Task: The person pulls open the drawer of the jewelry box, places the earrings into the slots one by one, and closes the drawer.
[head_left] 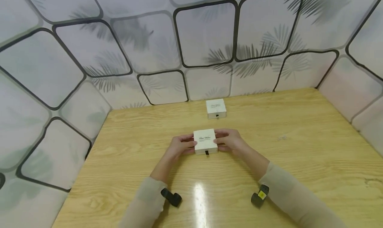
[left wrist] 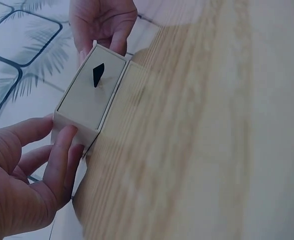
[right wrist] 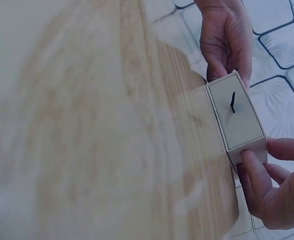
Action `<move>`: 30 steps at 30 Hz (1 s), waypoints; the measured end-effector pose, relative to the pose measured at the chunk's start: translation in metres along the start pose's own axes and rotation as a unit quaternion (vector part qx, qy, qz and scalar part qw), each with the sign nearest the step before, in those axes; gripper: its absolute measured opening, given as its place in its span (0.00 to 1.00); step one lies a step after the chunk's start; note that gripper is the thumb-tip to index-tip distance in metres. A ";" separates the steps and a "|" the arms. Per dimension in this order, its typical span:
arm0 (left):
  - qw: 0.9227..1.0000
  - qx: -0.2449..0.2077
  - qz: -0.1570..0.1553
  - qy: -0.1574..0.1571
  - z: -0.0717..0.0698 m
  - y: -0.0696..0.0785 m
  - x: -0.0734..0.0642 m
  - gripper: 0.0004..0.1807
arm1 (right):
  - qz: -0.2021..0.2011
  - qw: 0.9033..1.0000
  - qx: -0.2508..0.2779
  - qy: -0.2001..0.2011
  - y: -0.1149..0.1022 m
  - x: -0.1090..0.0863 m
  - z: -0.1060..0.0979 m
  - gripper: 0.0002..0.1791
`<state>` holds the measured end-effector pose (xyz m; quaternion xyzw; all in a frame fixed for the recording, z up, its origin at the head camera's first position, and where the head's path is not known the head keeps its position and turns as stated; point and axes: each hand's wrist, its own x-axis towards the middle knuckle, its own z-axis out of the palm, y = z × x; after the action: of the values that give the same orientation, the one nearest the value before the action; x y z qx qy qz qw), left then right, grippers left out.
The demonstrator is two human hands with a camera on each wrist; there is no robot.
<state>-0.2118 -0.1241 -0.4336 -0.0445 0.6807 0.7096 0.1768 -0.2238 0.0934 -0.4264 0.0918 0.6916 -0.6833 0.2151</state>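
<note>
A small white drawer box with "Best Wishes" printed on its lid is held between both hands over the wooden table. Its front, with a black pull tab, faces the person, and the drawer sits pushed in. My left hand grips the box's left side, thumb near the top edge and fingers along the side. On the opposite side, my right hand holds it the same way. In the right wrist view the box front appears tilted, with fingertips at its side wall.
A second white box of the same kind stands farther back, near the patterned curtain. Some small, pale, thin item lies to the right on the wooden table.
</note>
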 end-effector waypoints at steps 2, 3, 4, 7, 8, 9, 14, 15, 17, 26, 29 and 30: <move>1.000 0.002 0.002 -0.004 0.004 0.000 0.001 0.26 | -0.001 1.000 0.000 0.000 0.000 -0.001 -0.004 0.30; 1.000 0.004 0.001 -0.005 0.006 0.000 0.002 0.26 | -0.002 1.000 -0.001 0.001 0.000 -0.002 -0.006 0.30; 1.000 0.007 0.004 -0.008 0.007 0.000 0.003 0.26 | -0.002 1.000 0.003 0.002 0.001 -0.002 -0.008 0.30; 1.000 0.018 0.010 -0.010 0.011 -0.001 0.005 0.25 | -0.002 1.000 0.013 0.000 0.002 -0.003 -0.013 0.30; 1.000 0.021 0.011 -0.011 0.012 -0.001 0.005 0.25 | -0.003 1.000 0.015 0.001 0.002 -0.003 -0.014 0.30; 1.000 0.024 0.011 -0.011 0.013 -0.001 0.006 0.25 | -0.003 1.000 0.015 0.001 0.001 -0.003 -0.016 0.30; 1.000 0.016 0.006 -0.012 0.019 -0.001 0.011 0.26 | -0.002 1.000 0.008 0.009 0.000 -0.004 -0.022 0.31; 1.000 0.013 0.006 -0.013 0.021 -0.001 0.012 0.26 | -0.002 1.000 0.008 0.011 0.000 -0.004 -0.024 0.31; 1.000 0.008 0.006 -0.015 0.024 -0.002 0.015 0.26 | -0.002 1.000 0.006 0.010 0.001 -0.004 -0.027 0.31; 1.000 0.012 0.005 -0.014 0.041 0.000 0.021 0.27 | -0.014 1.000 0.004 -0.006 0.001 -0.005 -0.045 0.33; 1.000 0.015 0.006 -0.008 0.045 0.001 0.022 0.27 | -0.013 1.000 0.007 -0.009 0.000 -0.004 -0.050 0.33; 1.000 0.015 0.008 -0.006 0.047 0.001 0.022 0.26 | -0.013 1.000 0.009 -0.014 0.000 -0.005 -0.052 0.33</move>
<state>-0.2248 -0.0742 -0.4358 -0.0321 0.6903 0.7009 0.1764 -0.2285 0.1451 -0.4255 0.0751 0.6838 -0.6934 0.2144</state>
